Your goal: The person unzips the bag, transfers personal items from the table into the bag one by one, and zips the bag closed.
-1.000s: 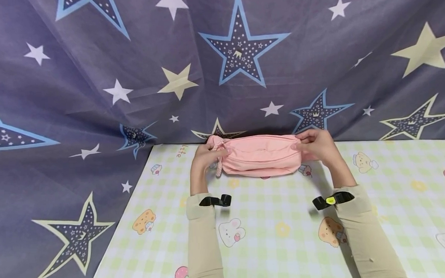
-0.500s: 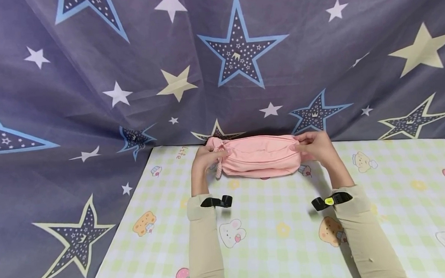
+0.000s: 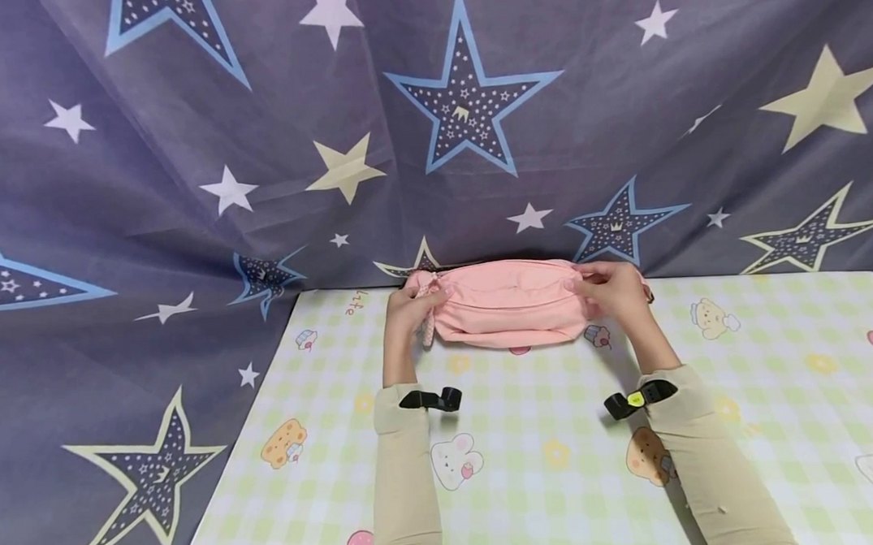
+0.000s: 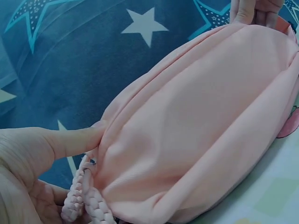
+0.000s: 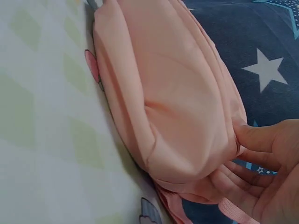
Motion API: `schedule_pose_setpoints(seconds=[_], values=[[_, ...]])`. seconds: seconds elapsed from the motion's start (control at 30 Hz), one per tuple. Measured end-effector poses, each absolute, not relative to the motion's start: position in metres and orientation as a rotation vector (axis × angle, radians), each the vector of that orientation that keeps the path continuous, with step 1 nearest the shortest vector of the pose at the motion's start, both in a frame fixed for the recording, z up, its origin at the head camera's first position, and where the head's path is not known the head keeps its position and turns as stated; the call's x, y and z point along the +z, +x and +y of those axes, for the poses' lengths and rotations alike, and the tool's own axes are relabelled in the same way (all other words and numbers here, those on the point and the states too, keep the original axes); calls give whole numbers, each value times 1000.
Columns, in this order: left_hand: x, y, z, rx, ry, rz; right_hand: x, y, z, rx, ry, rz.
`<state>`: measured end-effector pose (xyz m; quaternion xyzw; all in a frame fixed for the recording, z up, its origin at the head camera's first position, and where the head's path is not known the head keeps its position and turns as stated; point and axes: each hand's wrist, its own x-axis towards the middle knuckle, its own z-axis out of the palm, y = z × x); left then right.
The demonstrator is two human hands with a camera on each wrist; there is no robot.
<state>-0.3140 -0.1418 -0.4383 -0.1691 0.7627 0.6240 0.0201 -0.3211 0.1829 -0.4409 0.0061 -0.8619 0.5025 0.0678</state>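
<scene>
A soft pink waist bag lies lengthwise at the back of the table, propped up between both hands. At its left end my left hand pinches the fabric, the thumb on the near face. A braided pink cord dangles there, beside the fingers. My right hand pinches the other end near the top seam, thumb in front and fingers behind. From that end a pink webbing strap trails under the hand. The back of the bag is hidden.
The table wears a green-and-white checked cover with cartoon prints. Right behind the bag hangs a dark star-patterned curtain, which also drops along the table's left side. Black camera straps sit on both wrists.
The bag's top edge has risen slightly and its front looks fuller. My right hand has shifted a little left, and a bit of strap now shows beyond it. The left hand keeps its grip.
</scene>
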Motion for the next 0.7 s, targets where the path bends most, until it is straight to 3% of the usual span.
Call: schedule_pose_setpoints(seconds=[0.7], values=[[-453, -317, -136, 1995, -506, 2447, -445, -321, 183, 1572, 41, -2596]])
